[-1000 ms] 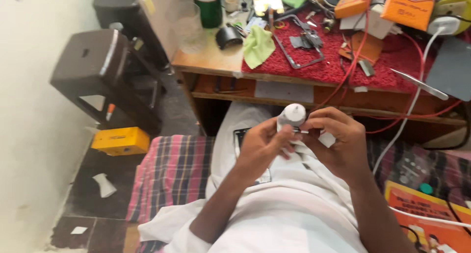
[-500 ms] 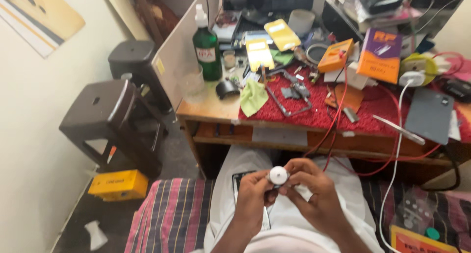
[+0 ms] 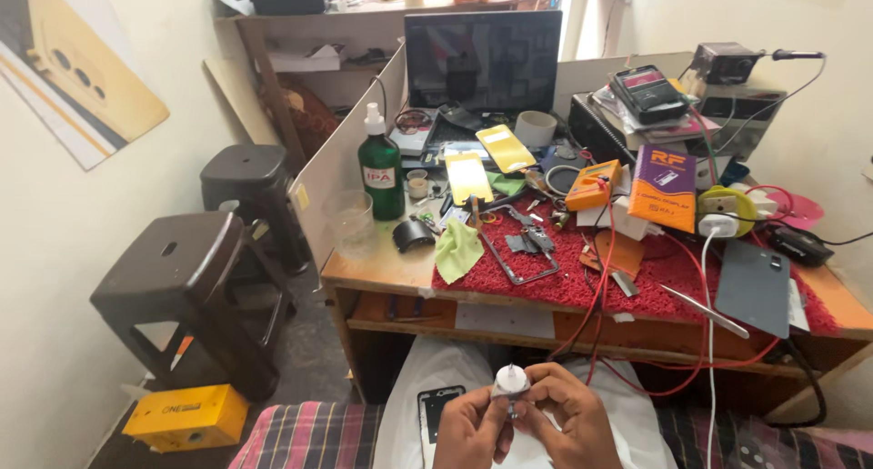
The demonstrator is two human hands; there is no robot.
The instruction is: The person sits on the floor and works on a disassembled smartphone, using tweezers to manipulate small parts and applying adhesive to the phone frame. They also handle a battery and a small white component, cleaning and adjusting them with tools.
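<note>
Head view showed both hands low in the picture, over the person's lap, just below the front edge of the wooden desk [image 3: 382,274]. The left hand [image 3: 471,433] and the right hand [image 3: 566,424] were both closed around a small white bottle [image 3: 510,380] with a pointed tip. The bottle stood up between the fingertips, and its tip pointed up.

The bottle looked small and light, likely made of thin plastic that gives when squeezed. It could slip, since it was smooth and round. The best place to hold it seemed to be its round body, not the thin tip.

A phone [image 3: 435,413] lay on the lap, just left of the hands.

The desk was very full. A red mat [image 3: 582,283] covered its middle and right part, with small tools and red wires on it. A green bottle [image 3: 381,169] stood near the left edge, and a dark laptop [image 3: 482,62] stood at the back. Two dark stools [image 3: 186,278] stood left of the desk, and a yellow box [image 3: 186,416] lay on the floor.
</note>
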